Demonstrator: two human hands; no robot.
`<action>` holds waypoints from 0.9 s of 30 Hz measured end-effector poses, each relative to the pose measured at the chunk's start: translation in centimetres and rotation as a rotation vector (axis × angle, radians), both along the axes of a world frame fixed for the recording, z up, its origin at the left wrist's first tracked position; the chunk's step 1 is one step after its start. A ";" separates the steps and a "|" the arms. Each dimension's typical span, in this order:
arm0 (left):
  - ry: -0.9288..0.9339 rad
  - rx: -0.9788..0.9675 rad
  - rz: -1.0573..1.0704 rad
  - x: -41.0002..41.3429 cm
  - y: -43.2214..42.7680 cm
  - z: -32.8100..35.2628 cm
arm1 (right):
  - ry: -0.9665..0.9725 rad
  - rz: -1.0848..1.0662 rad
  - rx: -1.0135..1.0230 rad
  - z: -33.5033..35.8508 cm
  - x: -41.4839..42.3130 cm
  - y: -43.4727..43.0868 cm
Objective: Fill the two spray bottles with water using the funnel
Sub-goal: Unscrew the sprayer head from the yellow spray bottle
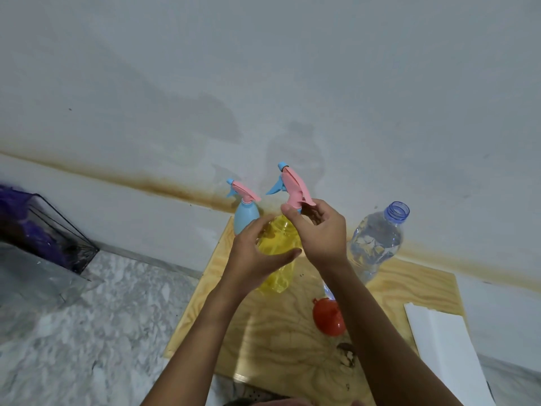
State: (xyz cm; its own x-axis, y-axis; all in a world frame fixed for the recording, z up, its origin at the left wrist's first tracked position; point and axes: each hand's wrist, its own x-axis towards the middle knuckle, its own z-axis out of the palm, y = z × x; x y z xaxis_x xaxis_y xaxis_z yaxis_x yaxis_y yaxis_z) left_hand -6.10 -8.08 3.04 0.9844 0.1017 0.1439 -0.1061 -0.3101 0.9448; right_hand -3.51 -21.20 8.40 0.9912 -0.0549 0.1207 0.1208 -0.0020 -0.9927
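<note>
A translucent yellow spray bottle (278,253) stood at the centre of a pale, grained wooden tabletop (263,341). The left hand (257,253), forearm angled up from 6 o'clock, curled around its ribbed body. The right hand (319,230) pinched the pink-and-blue trigger head (289,186) at the neck; whether it was screwed on could not be told. A smooth blue spray bottle (246,215) stood at 11 o'clock, a clear, uncapped water bottle (377,238) at 3 o'clock, and a glossy red funnel (328,317) at 5 o'clock.
</note>
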 end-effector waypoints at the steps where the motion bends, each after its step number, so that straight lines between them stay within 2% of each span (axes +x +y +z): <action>1: 0.015 -0.013 -0.005 -0.1 0.0 0.2 | 0.003 0.011 0.003 0.1 0.0 -0.1; 5: 0.049 -0.052 -0.046 -0.4 0.3 0.8 | 0.028 0.090 0.014 0.5 0.0 -0.5; 8: 0.064 -0.124 -0.114 -0.8 0.7 1.2 | 0.073 0.226 0.038 1.0 0.1 -1.2; 12: 0.050 -0.141 -0.125 -1.4 0.5 1.7 | 0.080 0.343 -0.018 0.9 0.3 -1.9; 23: 0.033 -0.155 -0.076 -1.2 0.3 2.0 | 0.105 0.215 0.080 -0.4 -0.3 -0.1; 27: 0.020 -0.163 -0.078 -1.3 -0.2 2.5 | 0.037 0.165 0.005 -0.7 -0.3 0.1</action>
